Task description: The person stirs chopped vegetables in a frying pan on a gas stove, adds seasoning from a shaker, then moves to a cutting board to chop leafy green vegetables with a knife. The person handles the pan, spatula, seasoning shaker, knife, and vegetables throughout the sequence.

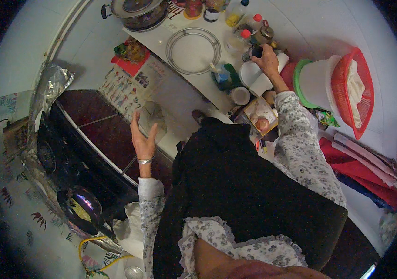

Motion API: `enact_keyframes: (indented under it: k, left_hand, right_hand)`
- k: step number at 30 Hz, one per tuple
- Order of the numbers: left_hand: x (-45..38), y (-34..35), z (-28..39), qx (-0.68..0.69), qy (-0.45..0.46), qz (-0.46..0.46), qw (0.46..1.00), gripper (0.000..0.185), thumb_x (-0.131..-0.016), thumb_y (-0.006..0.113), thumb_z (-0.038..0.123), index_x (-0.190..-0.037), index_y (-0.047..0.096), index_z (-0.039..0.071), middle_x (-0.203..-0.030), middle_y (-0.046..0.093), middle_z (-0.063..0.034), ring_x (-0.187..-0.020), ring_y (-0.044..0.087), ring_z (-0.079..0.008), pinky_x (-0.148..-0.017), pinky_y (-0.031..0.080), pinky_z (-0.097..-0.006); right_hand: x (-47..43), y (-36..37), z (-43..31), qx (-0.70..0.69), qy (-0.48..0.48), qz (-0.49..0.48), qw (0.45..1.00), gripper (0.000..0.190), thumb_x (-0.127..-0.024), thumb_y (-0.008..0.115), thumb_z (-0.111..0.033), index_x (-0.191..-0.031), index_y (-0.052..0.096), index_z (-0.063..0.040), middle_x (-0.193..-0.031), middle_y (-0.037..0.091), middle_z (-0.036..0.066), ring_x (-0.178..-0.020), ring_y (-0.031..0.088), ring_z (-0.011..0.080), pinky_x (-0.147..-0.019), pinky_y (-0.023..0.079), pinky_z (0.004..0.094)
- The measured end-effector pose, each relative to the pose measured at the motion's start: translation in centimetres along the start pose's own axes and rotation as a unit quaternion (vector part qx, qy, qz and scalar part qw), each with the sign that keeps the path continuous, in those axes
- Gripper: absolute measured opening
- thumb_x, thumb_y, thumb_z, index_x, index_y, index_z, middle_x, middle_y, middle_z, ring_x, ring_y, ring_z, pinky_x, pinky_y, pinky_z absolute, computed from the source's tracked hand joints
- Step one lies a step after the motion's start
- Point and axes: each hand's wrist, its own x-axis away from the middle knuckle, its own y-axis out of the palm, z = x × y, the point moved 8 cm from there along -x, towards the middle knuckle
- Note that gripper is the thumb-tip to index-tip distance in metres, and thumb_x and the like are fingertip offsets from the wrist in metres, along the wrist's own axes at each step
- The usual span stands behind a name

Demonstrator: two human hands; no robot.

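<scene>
My right hand [267, 62] reaches over the crowded side of a white table [160, 38]. Its fingers are around the dark top of a small jar or bottle [256, 52], partly hidden by the hand. A white paper roll [263, 84] and a white bowl [249, 74] lie by the wrist. Bottles with red caps [234, 44] stand just beyond the fingers. My left hand [144, 139] is held in the air with nothing in it, thumb and fingers apart, near the dark red tiled counter edge [97, 113]. A bracelet [145, 161] circles that wrist.
A round metal rack [170, 52] and a lidded pot [142, 21] occupy the table. To the right are a white bucket [319, 80], a red plastic basket [367, 90] and a box [251, 118] with an onion-like bulb [262, 124]. A black stove [76, 157] and covered pan [90, 205] stand left.
</scene>
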Motion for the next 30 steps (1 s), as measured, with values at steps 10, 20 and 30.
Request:
enact_keyframes:
  k: [10, 20, 30]
  left_hand:
    - [4.2, -3.6, -3.0, -0.021, -0.064, 0.025, 0.997, 0.058, -0.086, 0.071, 0.014, -0.137, 0.046, -0.001, -0.134, 0.052, -0.0192, -0.123, 0.052, -0.0312, -0.102, 0.043, -0.0405]
    - [6.4, -4.2, -4.4, -0.014, -0.090, 0.040, 0.995, 0.053, -0.086, 0.071, 0.013, -0.133, 0.051, 0.000, -0.132, 0.053, -0.0182, -0.120, 0.054, -0.0310, -0.101, 0.044, -0.0399]
    - [7.2, -5.1, -4.5, -0.007, -0.100, 0.044, 0.994, 0.052, -0.087, 0.070, 0.014, -0.133, 0.051, 0.001, -0.131, 0.053, -0.0170, -0.117, 0.055, -0.0302, -0.099, 0.046, -0.0393]
  right_hand:
    - [-1.0, 6.8, 3.6, 0.183, 0.065, -0.122, 0.973, 0.055, -0.069, 0.082, -0.032, -0.109, 0.054, -0.005, -0.107, 0.064, 0.019, -0.096, 0.064, 0.0365, -0.080, 0.051, 0.0472]
    - [-1.0, 12.4, 4.5, 0.201, 0.033, -0.121, 0.972, 0.046, -0.076, 0.071, -0.031, -0.113, 0.057, -0.006, -0.104, 0.065, 0.016, -0.102, 0.062, 0.0344, -0.083, 0.050, 0.0483]
    - [-0.4, 10.3, 3.6, 0.190, -0.006, -0.138, 0.972, 0.051, -0.075, 0.076, -0.034, -0.112, 0.057, -0.005, -0.111, 0.065, 0.016, -0.107, 0.060, 0.0339, -0.087, 0.049, 0.0450]
